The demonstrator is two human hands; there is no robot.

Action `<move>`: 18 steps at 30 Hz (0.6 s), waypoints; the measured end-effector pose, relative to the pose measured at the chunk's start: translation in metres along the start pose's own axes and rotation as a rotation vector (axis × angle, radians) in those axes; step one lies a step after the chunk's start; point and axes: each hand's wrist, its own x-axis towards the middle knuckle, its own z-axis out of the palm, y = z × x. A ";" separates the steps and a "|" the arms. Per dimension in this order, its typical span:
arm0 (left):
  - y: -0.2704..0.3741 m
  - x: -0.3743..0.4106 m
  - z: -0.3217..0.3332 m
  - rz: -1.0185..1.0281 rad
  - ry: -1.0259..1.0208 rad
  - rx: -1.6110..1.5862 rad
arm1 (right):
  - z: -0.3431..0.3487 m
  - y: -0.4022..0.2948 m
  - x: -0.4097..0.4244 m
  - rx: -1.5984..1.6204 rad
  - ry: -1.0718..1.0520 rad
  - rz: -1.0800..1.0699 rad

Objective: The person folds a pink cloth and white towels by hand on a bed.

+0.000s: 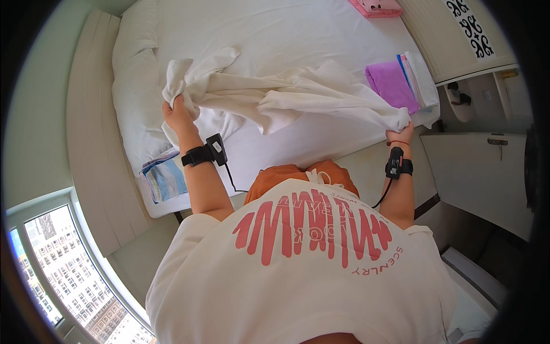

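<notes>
A rumpled white cloth garment (pixel 275 94) is stretched sideways over the near part of a bed with a white sheet (pixel 275 34). My left hand (pixel 177 114) grips its left end, where the fabric bunches up above the fingers. At the other end, my right hand (pixel 400 131) is closed on a corner of the same cloth. The middle sags in loose folds between the two hands. Just beyond my right hand lies a folded purple cloth (pixel 389 84), with folded white, pink and blue cloths beside it. Whether the white cloth has sleeves or legs cannot be told.
White pillows (pixel 135 90) lie along the headboard (pixel 92 129) at left. A folded striped blue cloth (pixel 165 178) rests near my left forearm, and a folded pink item (pixel 378 6) at the far right. An open cabinet door (pixel 477 172) stands at right; a window (pixel 77 266) is lower left.
</notes>
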 end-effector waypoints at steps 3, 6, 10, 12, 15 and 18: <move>-0.016 0.007 -0.005 0.389 0.385 1.070 | -0.011 0.015 -0.015 0.042 0.090 0.173; -0.045 -0.019 0.015 0.383 -0.118 1.092 | -0.005 0.049 -0.031 -0.008 0.112 0.360; -0.073 -0.102 0.079 -0.265 -0.998 0.684 | 0.015 0.094 -0.049 -0.177 -0.131 0.640; -0.066 -0.152 0.115 -0.320 -1.304 0.610 | 0.031 0.103 -0.066 -0.243 -0.223 0.701; -0.075 -0.209 0.145 -0.213 -1.543 0.405 | 0.063 0.112 -0.093 -0.381 -0.387 0.680; -0.082 -0.226 0.158 -0.307 -1.450 0.402 | 0.069 0.095 -0.090 -0.455 -0.549 0.641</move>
